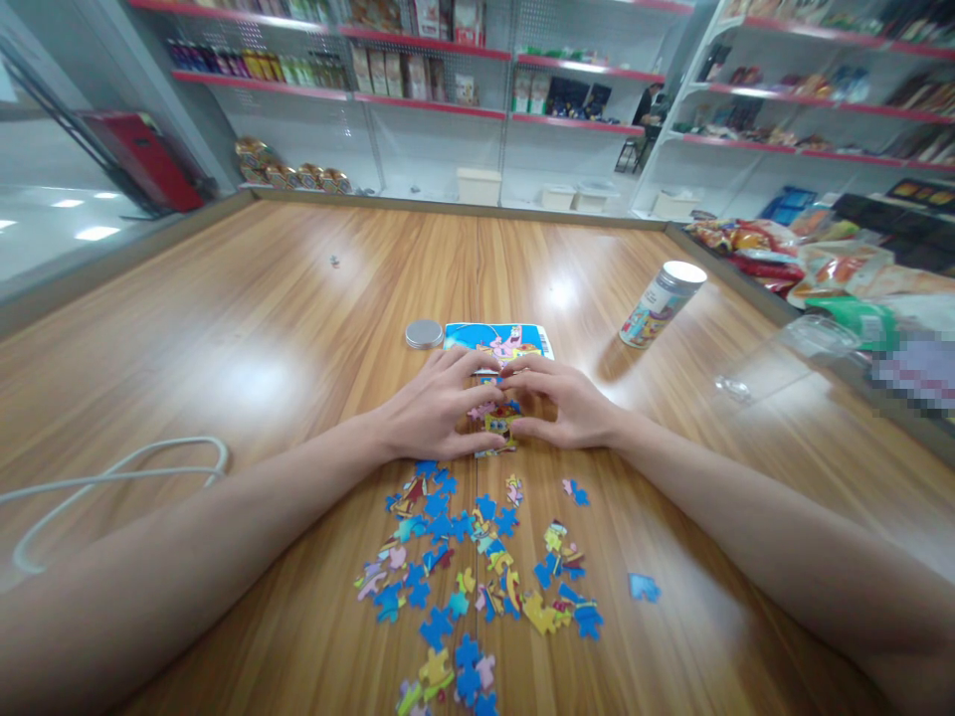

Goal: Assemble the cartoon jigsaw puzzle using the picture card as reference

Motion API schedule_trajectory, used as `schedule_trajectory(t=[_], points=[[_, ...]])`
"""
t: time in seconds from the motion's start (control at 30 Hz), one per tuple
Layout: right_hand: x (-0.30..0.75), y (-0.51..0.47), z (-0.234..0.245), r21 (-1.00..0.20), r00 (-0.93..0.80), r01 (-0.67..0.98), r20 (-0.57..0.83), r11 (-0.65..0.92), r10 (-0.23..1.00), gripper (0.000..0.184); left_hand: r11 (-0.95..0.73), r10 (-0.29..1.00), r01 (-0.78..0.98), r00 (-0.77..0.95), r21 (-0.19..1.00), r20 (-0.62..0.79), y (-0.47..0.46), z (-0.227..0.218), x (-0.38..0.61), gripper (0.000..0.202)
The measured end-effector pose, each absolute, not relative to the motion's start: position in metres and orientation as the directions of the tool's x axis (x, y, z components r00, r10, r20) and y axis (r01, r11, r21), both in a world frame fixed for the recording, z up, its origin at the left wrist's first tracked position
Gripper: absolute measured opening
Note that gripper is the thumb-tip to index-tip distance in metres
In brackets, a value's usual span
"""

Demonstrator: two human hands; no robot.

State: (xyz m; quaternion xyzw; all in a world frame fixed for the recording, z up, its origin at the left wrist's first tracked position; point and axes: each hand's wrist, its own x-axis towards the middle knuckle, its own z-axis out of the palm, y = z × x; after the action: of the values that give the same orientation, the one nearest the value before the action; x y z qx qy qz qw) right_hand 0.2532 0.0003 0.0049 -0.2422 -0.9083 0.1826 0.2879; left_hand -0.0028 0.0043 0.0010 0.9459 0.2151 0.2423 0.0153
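A partly joined jigsaw puzzle [498, 430] with a yellow cartoon face lies on the table between my hands. My left hand [440, 406] reaches over its left side, fingers spread and fingertips on or just above the pieces. From the right, my right hand [565, 403] curves around the other side, thumb and fingers apart. The fingertips of both hands nearly meet at the upper edge and partly hide the puzzle. Just beyond them is a blue picture sheet [537, 338] with pink and yellow figures. Loose jigsaw pieces [439, 527], mostly blue and yellow, are scattered nearer to me.
A round metal lid [424, 333] lies left of the sheet. To the right stands a printed cylindrical can [661, 306], with a clear container [783, 353] beyond it. A white cable [149, 475] loops at left. Snack bags [813, 259] line the right edge; shelves [433, 104] stand behind.
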Motion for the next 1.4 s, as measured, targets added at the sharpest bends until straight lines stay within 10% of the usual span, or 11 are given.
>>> schedule_trajectory(t=[0.2,0.87,1.4], points=[[0.238,-0.012,0.004,-0.405,-0.7,0.317,0.51,0.857,0.5,0.015,-0.94,0.331,0.331,0.819,0.085,0.468,-0.002,0.004,-0.002,0.051],[0.242,-0.012,0.007,-0.302,-0.598,0.649,0.364,0.698,0.714,0.044,-0.893,0.403,0.431,0.642,0.127,0.652,0.011,-0.005,-0.003,0.025],[0.242,-0.013,-0.001,-0.317,-0.636,0.565,0.421,0.762,0.647,0.024,-0.942,0.325,0.307,0.732,0.137,0.599,0.007,-0.005,0.0,0.019]])
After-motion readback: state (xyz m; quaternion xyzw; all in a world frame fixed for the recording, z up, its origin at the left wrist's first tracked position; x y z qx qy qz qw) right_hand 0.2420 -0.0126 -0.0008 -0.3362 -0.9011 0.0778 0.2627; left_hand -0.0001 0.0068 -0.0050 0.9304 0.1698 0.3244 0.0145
